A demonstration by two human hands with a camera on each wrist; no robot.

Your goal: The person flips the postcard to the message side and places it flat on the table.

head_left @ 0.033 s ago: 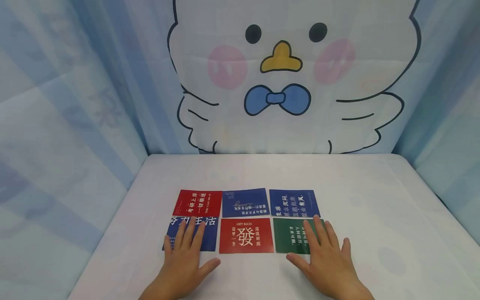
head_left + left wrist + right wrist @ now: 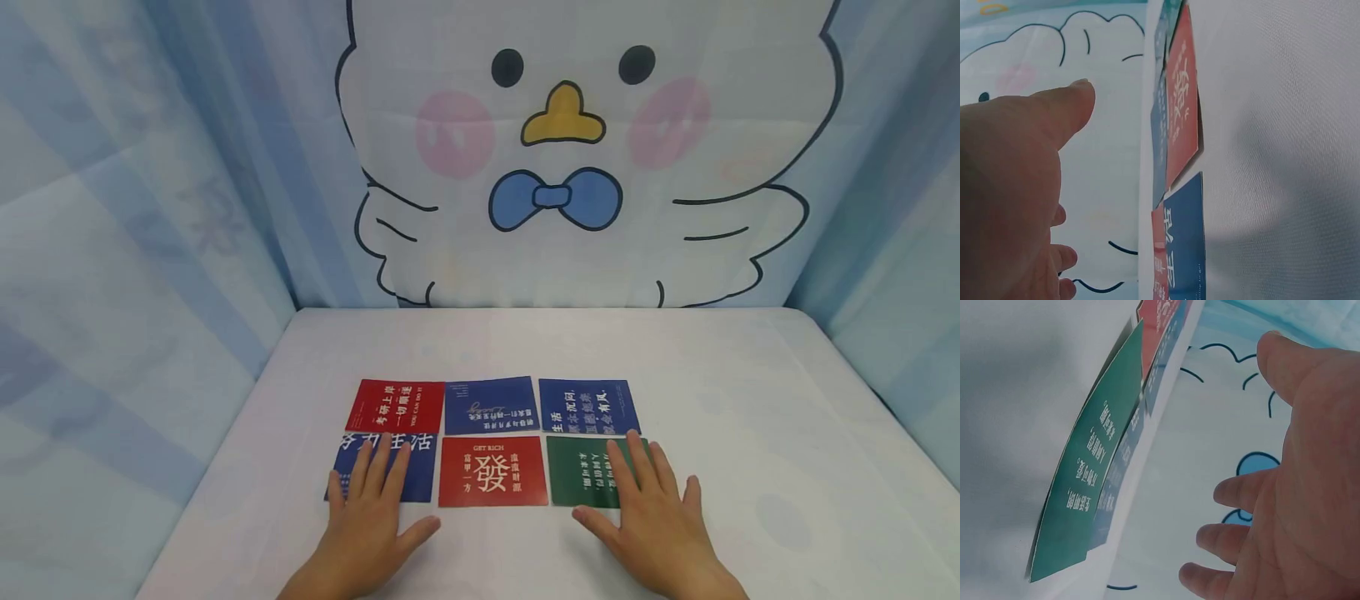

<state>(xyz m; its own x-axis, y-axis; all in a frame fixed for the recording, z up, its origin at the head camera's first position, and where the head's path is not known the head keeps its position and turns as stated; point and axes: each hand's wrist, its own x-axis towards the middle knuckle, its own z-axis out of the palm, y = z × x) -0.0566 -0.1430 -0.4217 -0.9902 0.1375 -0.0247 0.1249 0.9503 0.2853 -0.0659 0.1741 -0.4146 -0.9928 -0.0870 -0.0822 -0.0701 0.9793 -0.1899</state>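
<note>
Six-sided talk aside, several printed cards lie flat in two rows on the table. My left hand (image 2: 367, 529), fingers spread and straight, overlaps the front-left blue card (image 2: 420, 479) in the head view. In the left wrist view a gap shows between that hand and the cards. My right hand (image 2: 660, 525) is likewise spread over the right part of the green card (image 2: 570, 475), with a gap below it in the right wrist view. Between the hands lies a red card (image 2: 457, 492) with "GET RICH" on it. Both hands hold nothing.
Behind these lie a red card (image 2: 367, 408) at left, a blue card (image 2: 465, 408) in the middle and another blue card (image 2: 607, 400) at right. The white-covered table (image 2: 750, 400) meets a curtain (image 2: 465, 258) with a cartoon bird at the back.
</note>
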